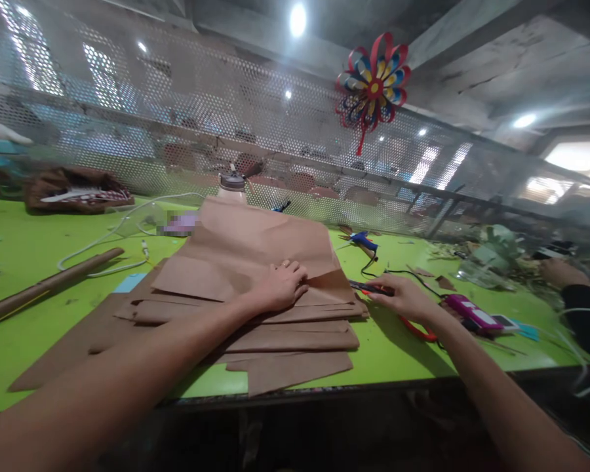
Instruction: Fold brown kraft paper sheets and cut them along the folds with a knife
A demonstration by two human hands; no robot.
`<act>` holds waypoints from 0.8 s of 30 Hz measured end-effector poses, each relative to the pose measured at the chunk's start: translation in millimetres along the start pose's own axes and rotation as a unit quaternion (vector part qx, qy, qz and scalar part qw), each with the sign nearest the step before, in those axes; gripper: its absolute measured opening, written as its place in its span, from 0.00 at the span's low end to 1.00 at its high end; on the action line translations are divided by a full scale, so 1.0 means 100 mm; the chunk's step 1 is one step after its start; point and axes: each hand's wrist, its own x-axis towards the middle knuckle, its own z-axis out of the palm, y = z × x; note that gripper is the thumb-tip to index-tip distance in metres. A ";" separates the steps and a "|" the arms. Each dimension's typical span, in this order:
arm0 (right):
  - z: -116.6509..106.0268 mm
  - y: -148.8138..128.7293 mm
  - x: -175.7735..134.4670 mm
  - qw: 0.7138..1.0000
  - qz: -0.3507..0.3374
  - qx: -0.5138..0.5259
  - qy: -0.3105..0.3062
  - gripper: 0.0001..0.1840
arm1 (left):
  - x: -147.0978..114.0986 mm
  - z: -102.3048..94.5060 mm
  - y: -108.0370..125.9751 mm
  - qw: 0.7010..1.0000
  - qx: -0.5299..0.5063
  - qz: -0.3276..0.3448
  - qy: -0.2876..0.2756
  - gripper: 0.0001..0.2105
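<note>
Brown kraft paper (265, 233) lies in a folded, layered stack on the green table, its upper sheet raised toward the back. My left hand (282, 285) rests palm down on the sheet, fingers stretched forward, pressing a fold near the middle. In my right hand (398, 298) is a pair of scissors (381, 288), dark blades pointing left and meeting the right edge of the paper. A red loop (420, 333) shows below that hand; whether it is part of the scissors' handle, I cannot tell.
Behind the paper stands a bottle (232, 183). A blue glue gun (364, 241) with a black cord lies back right, a magenta device (472, 314) farther right. A brown roll (54, 285) and white cable (86, 246) lie left. Another person's hand (563, 272) is at far right.
</note>
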 end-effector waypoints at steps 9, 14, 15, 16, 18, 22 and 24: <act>0.07 -0.03 -0.02 0.994 -0.072 0.054 -0.065 0.17 | 0.02 0.03 -0.01 1.000 0.002 -0.008 -0.005 0.12; 0.08 -0.04 -0.20 0.994 -0.087 0.042 -0.056 0.18 | 0.03 0.02 0.00 1.000 -0.015 -0.015 0.003 0.16; 0.09 -0.04 -0.22 0.994 -0.087 0.041 -0.053 0.18 | 0.03 0.02 0.00 1.000 -0.021 -0.012 0.004 0.17; 0.09 -0.04 -0.22 0.994 -0.086 0.041 -0.052 0.18 | 0.03 0.02 0.00 1.000 -0.025 -0.005 0.001 0.19; 0.10 -0.04 -0.21 0.994 -0.085 0.043 -0.053 0.18 | 0.03 0.01 -0.01 1.000 -0.025 0.010 -0.016 0.19; 0.10 -0.04 -0.18 0.993 -0.093 0.048 -0.057 0.19 | 0.03 0.02 -0.04 0.999 -0.015 0.022 -0.034 0.19; 0.10 -0.03 -0.19 0.992 -0.102 0.053 -0.056 0.18 | 0.03 0.03 -0.05 0.999 -0.012 0.023 -0.032 0.18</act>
